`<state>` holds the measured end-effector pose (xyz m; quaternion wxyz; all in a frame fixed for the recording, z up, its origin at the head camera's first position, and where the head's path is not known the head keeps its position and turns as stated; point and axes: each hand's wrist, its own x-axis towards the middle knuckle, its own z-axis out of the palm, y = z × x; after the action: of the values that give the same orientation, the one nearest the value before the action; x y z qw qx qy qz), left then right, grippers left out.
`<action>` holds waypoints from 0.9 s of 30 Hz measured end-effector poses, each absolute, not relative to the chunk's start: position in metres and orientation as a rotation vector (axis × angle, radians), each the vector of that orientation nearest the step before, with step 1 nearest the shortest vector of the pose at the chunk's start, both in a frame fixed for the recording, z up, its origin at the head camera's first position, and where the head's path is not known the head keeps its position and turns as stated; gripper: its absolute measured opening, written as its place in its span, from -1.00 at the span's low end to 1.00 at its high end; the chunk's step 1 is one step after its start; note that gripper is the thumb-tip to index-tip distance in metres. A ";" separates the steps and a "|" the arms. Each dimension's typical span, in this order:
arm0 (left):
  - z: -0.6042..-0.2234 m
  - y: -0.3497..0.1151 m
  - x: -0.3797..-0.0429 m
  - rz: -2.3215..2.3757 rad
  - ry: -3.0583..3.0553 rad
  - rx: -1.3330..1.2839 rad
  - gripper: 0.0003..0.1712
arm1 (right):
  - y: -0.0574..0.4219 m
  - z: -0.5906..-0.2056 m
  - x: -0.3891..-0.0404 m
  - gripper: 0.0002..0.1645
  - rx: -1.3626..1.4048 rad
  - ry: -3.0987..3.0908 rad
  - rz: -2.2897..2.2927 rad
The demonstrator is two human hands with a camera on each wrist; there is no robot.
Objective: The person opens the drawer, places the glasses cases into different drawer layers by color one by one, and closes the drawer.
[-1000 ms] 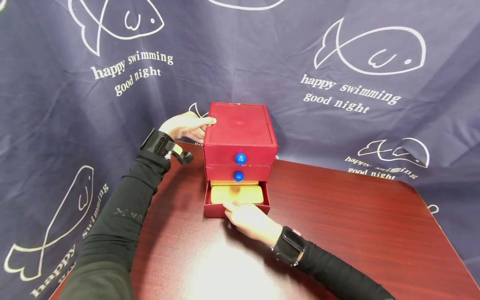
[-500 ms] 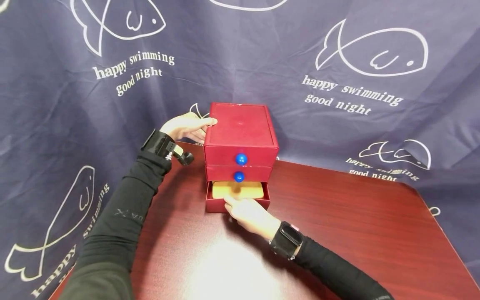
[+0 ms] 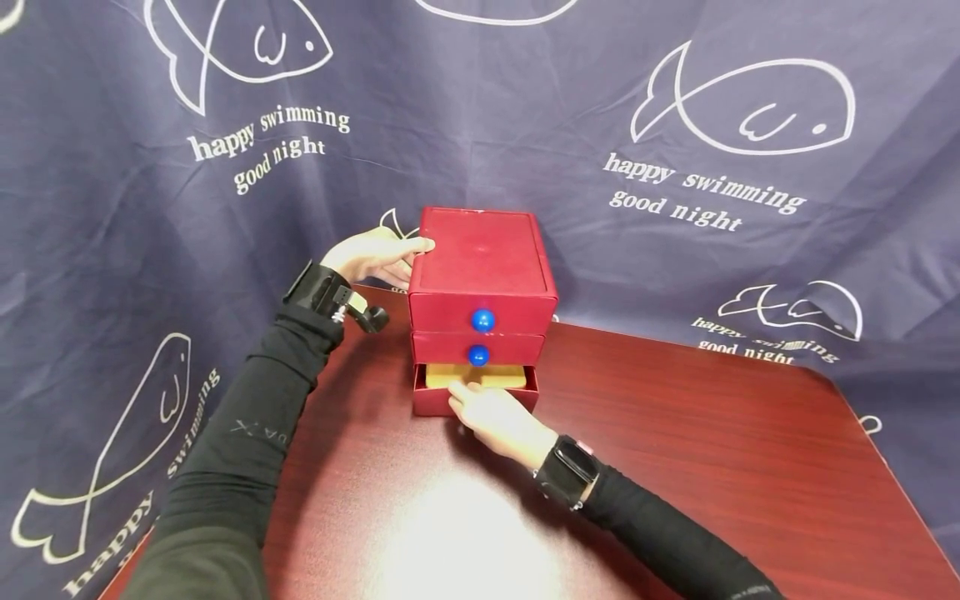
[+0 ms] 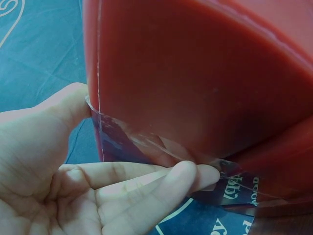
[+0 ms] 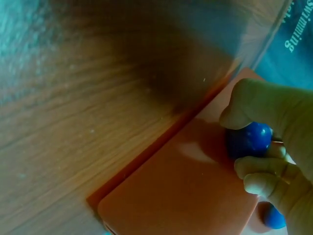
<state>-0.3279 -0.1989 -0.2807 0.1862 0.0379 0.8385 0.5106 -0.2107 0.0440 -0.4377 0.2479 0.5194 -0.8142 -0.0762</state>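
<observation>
A red drawer cabinet stands on the table, its lowest drawer pulled partly out. Inside that drawer lies a flat yellow thing with rounded corners, partly covered by the drawer above. My right hand is at the drawer's front; the right wrist view shows thumb and fingers pinching its round blue knob. My left hand rests against the cabinet's left side, thumb over the top edge. In the left wrist view its nearly straight fingers touch the side near clear plastic film.
Two upper drawers are closed, with blue knobs: the top knob and the middle knob. The reddish-brown wooden table reaches to a dark blue curtain printed with fish, close behind the cabinet.
The lowest drawer has slid inward with my right hand on its knob, so less of the yellow thing shows. My left hand has stayed at the cabinet's side.
</observation>
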 end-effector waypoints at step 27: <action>-0.282 -0.199 -0.330 1.411 2.380 0.087 -0.32 | 0.042 -0.440 -0.228 -0.54 1.412 -2.252 -0.181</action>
<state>-0.3297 -0.1986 -0.2818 0.1858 0.0311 0.8447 0.5009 -0.2278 0.0419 -0.4397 0.2367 0.5149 -0.8213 -0.0658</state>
